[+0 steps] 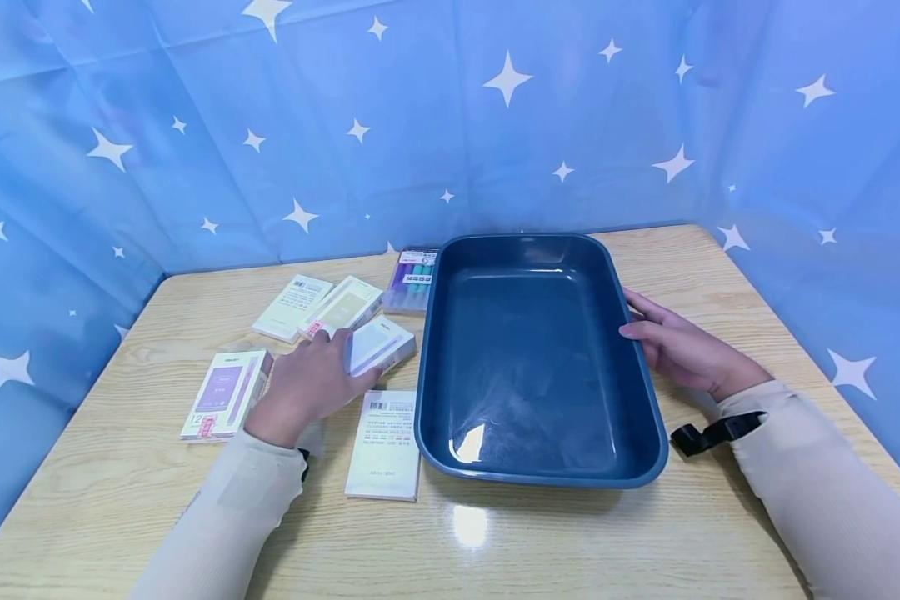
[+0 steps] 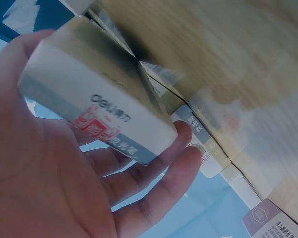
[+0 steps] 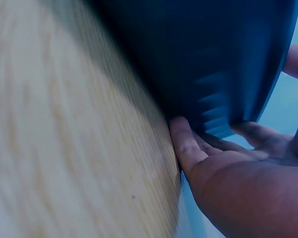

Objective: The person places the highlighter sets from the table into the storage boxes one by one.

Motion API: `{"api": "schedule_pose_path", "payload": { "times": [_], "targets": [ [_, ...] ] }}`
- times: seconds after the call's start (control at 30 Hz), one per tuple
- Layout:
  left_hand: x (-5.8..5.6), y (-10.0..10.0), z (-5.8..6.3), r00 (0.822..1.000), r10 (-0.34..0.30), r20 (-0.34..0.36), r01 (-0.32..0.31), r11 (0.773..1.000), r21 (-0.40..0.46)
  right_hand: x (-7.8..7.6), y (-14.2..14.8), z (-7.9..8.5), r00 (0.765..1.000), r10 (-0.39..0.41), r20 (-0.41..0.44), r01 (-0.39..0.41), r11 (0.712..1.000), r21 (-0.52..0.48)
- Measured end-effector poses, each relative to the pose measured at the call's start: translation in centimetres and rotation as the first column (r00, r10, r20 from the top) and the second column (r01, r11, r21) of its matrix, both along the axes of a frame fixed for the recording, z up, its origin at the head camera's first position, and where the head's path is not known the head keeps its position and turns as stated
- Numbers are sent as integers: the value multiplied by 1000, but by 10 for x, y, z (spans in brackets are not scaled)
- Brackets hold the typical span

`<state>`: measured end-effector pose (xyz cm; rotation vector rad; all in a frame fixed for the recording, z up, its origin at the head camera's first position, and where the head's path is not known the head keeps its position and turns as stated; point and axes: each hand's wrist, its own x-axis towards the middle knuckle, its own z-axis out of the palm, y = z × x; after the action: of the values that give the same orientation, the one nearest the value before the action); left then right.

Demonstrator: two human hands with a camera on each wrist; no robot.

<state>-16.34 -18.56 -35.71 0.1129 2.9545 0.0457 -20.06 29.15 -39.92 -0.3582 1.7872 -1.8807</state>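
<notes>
My left hand point(image 1: 307, 383) holds a small white highlighter box point(image 1: 381, 340) between thumb and fingers, left of a deep blue plastic tray point(image 1: 540, 482). In the left wrist view, the highlighter box point(image 2: 89, 99) shows brand print and a red stamp on its grey-and-white side, with the fingers curled about it. On the tray's right side, my right hand point(image 1: 678, 346) grips the wall, thumb at the rim. The right wrist view has the fingers point(image 3: 186, 141) against the tray's outer wall point(image 3: 188, 64), low beside the tabletop. Nothing lies inside the tray.
Behind my left hand lie a white box point(image 1: 294, 308) and a yellow-labelled box point(image 1: 348, 304). A purple-labelled box point(image 1: 225, 396) is at left, a printed white box point(image 1: 382, 454) nearer me. A clear pack of markers point(image 1: 410, 283) touches the tray's far left. Starry blue cloth point(image 1: 420, 100) surrounds the table.
</notes>
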Motion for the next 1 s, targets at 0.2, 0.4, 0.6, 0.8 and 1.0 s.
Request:
{"api": "schedule_pose_path", "payload": {
  "times": [0.2,0.4,0.6,0.8,1.0],
  "targets": [
    [-1,0,0,1000,-8,-1,8,1000,10,0,0,0,1000,-7,5,7,1000,8],
    [-1,0,-1,1000,-19,-16,20,1000,13,0,0,1,1000,-8,-2,8,1000,15],
    [-1,0,-1,999,-31,-25,32,999,28,0,-1,1,1000,-23,-3,23,999,40],
    [0,0,-1,999,-40,-34,42,998,56,0,-1,1,1000,-28,1,28,999,41],
    [1,2,0,999,-31,-40,35,996,87,0,0,1,1000,-22,-6,22,999,38]
  ]
}}
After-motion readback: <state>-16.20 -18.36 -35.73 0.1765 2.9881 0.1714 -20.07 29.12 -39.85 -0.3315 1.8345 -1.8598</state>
